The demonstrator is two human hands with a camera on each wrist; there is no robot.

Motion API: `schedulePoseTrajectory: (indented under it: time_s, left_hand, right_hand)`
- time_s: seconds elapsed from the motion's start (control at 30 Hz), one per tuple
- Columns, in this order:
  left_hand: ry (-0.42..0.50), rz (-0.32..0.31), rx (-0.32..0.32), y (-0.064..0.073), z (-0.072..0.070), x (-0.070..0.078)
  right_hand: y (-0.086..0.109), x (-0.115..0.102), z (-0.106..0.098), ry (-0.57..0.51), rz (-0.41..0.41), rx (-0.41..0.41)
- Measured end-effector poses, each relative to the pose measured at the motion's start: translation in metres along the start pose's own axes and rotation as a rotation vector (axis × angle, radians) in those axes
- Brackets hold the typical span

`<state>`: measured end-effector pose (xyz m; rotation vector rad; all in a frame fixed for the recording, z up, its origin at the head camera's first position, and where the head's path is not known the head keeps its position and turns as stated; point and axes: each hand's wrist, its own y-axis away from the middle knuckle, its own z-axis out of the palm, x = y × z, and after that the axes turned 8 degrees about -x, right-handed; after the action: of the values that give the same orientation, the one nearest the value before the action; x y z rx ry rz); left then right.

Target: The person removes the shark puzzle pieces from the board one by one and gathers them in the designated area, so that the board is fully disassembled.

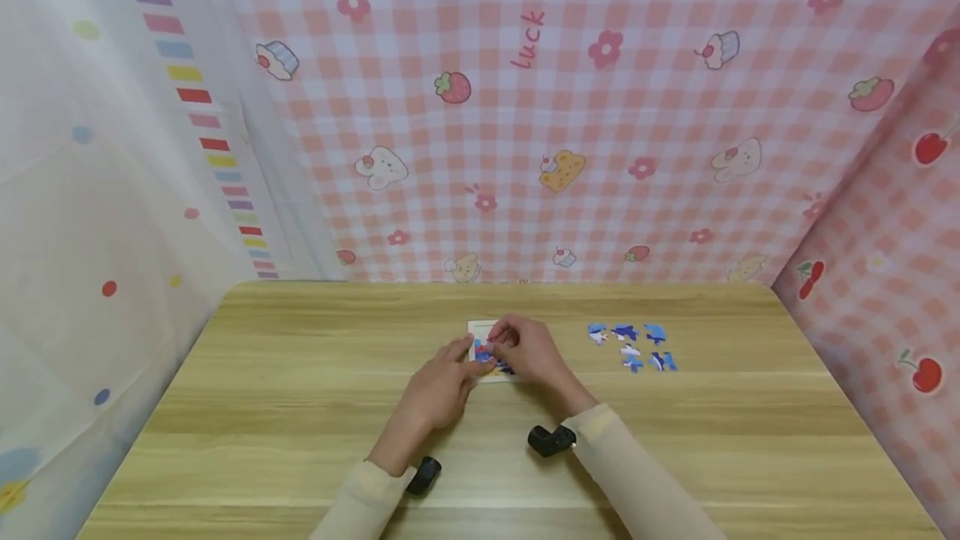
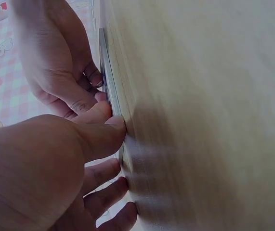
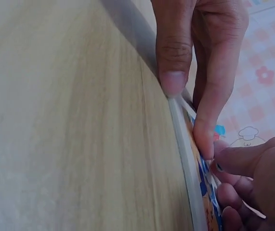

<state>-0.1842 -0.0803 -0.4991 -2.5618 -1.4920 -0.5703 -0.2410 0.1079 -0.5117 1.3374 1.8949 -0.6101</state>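
In the head view a jigsaw puzzle in a pale frame (image 1: 482, 327) lies on the table, partly hidden by both hands. My left hand (image 1: 438, 386) holds the frame at its left and near edges, the thumb (image 2: 114, 129) against the rim and other fingertips spread beside it. Over the puzzle, my right hand (image 1: 534, 352) pinches a small puzzle piece (image 3: 218, 167) between thumb and fingers; most of the piece is hidden. Blue and orange printed pieces (image 3: 209, 195) show inside the frame in the right wrist view.
Several loose blue and white puzzle pieces (image 1: 624, 332) lie to the right of the frame on the wooden table (image 1: 300, 407). A pink checked cloth (image 1: 487, 132) hangs behind the table's far edge. Each wrist carries a black camera (image 1: 551, 440).
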Motion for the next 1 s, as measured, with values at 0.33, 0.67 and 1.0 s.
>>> schedulePoseTrajectory:
  time_s: [0.33, 0.67, 1.0]
  left_hand:
    - [0.015, -0.005, -0.006, 0.001, 0.000, 0.000]
    - [0.031, -0.013, 0.005, 0.000, 0.001, 0.001]
    - [0.051, -0.014, 0.024, 0.000, 0.004, 0.001]
  right_hand:
    - [0.003, -0.001, -0.002, -0.069, -0.025, 0.010]
    - [0.019, 0.000, -0.025, -0.060, -0.035, -0.007]
    - [0.038, 0.015, -0.052, -0.056, -0.020, -0.008]
